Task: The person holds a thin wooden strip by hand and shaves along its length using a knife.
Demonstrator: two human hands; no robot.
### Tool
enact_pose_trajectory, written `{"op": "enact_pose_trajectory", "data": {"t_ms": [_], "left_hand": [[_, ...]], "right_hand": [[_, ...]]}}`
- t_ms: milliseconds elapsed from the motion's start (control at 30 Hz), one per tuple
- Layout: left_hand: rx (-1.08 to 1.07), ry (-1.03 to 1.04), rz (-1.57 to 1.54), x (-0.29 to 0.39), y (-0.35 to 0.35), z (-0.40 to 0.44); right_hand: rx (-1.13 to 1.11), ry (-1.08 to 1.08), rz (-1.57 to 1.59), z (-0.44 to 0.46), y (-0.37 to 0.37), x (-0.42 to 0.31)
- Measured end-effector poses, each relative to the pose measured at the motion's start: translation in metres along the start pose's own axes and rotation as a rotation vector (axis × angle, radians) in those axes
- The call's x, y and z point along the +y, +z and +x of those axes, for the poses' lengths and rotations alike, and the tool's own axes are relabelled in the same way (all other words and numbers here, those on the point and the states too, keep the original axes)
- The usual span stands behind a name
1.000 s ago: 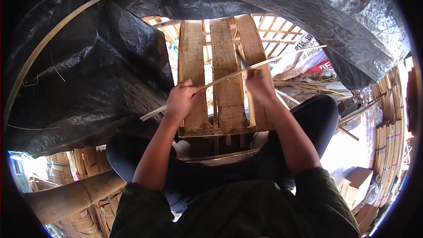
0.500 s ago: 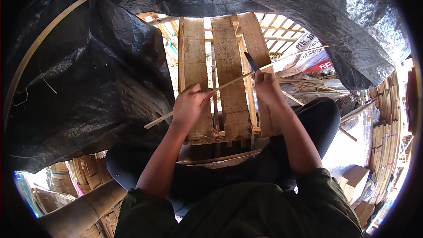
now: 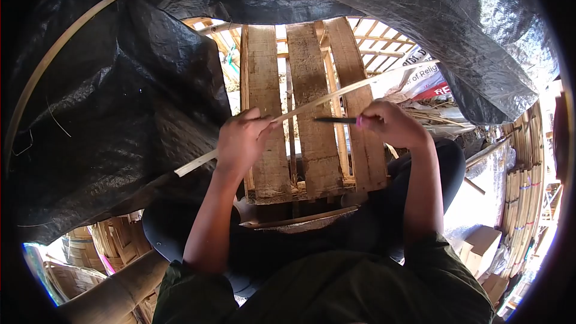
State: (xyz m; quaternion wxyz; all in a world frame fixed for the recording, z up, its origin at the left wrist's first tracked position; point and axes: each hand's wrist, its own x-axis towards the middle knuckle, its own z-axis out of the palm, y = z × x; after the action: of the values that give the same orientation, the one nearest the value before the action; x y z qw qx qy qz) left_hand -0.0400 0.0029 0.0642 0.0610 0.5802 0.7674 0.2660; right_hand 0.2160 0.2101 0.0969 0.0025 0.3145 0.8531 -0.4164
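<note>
My left hand [image 3: 243,139] is closed round a long, pale bamboo strip [image 3: 327,97], which slants from lower left to upper right above a slatted wooden bench [image 3: 262,72]. Gripped in my right hand [image 3: 393,123] is a knife [image 3: 336,120] with a dark blade and a bit of pink at its handle. The blade points left and lies just below the strip, apart from it. Most of the knife's handle is hidden by my fingers.
Black plastic sheeting [image 3: 114,114] hangs at the left and across the top. A printed sack [image 3: 423,78] lies beyond the bench at the right. Bundled strips [image 3: 523,195] and a cardboard box [image 3: 483,246] stand at the far right; a thick bamboo pole [image 3: 120,291] is at lower left.
My right hand has drawn back toward me and right, away from the strip. The knife has turned from pointing up to pointing left. My left hand has shifted slightly left with the strip.
</note>
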Motion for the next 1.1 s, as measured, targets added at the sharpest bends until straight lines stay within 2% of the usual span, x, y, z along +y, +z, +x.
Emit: {"op": "enact_pose_trajectory", "data": {"t_ms": [67,100,267,300,500,633,733,800,833,900,1033,1100], "left_hand": [[-0.022,-0.03,0.027,-0.002,-0.005,0.0],[-0.002,-0.017,0.03,-0.004,-0.007,0.0],[0.052,0.029,0.047,-0.008,-0.006,-0.001],[0.057,0.026,0.044,-0.009,-0.006,-0.002],[0.076,0.032,0.055,-0.008,-0.017,-0.004],[0.055,-0.006,0.053,-0.007,-0.02,-0.004],[0.046,-0.01,0.069,-0.008,-0.02,-0.004],[0.063,0.007,0.059,-0.008,-0.019,-0.004],[0.081,0.022,0.05,-0.008,-0.019,-0.004],[0.083,0.019,0.049,-0.008,-0.02,-0.005],[0.114,0.048,0.02,-0.012,-0.018,-0.005],[0.115,0.043,0.022,-0.011,-0.018,-0.005]], "right_hand": [[-0.126,-0.161,-0.156,-0.005,0.002,0.008],[-0.126,-0.158,-0.155,-0.006,0.008,0.009],[-0.01,0.003,-0.102,-0.005,0.04,-0.011],[0.084,-0.116,-0.124,-0.003,0.05,-0.003],[0.183,-0.225,-0.14,0.01,0.079,-0.009],[0.312,-0.183,-0.235,0.02,0.103,-0.003],[0.348,-0.168,-0.115,0.029,0.099,0.007],[0.51,-0.061,-0.066,0.036,0.087,0.011],[0.509,-0.062,-0.066,0.04,0.083,0.017],[0.578,0.059,-0.25,0.046,0.077,0.022],[0.568,0.038,-0.294,0.028,0.078,0.003],[0.616,-0.035,-0.197,0.018,0.084,-0.008]]}}
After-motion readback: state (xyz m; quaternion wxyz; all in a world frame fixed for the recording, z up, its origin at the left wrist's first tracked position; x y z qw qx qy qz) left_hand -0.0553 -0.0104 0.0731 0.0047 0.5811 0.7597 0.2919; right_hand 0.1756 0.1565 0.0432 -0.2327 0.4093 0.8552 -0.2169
